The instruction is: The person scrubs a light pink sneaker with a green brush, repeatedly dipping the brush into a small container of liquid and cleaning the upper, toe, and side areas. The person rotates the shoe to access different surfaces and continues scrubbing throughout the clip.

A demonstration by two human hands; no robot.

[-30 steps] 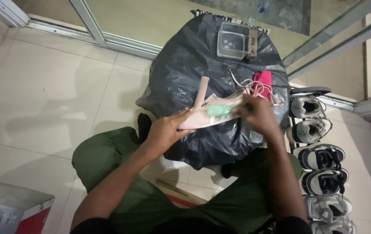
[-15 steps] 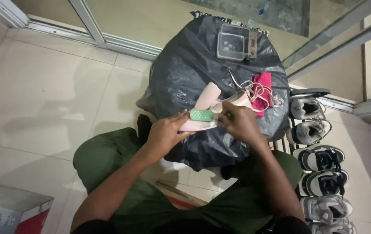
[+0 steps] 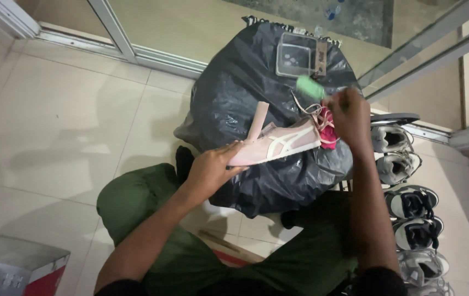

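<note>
The left hand (image 3: pixel 212 171) is pinning the pink shoe (image 3: pixel 275 146) by its heel on the black bag (image 3: pixel 256 87) — keeping that hold firm would help. The right hand (image 3: pixel 349 112) is pinching a green brush (image 3: pixel 310 86) above the toe; the brush is blurred, its bristles unclear.

Shoe (image 3: pixel 278 145) atop bag (image 3: pixel 256 98) — sneaker row (image 3: pixel 410 203) right.

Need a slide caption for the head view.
Left hand steadies a pink sneaker on a black bag; right hand lifts a green brush.
</note>
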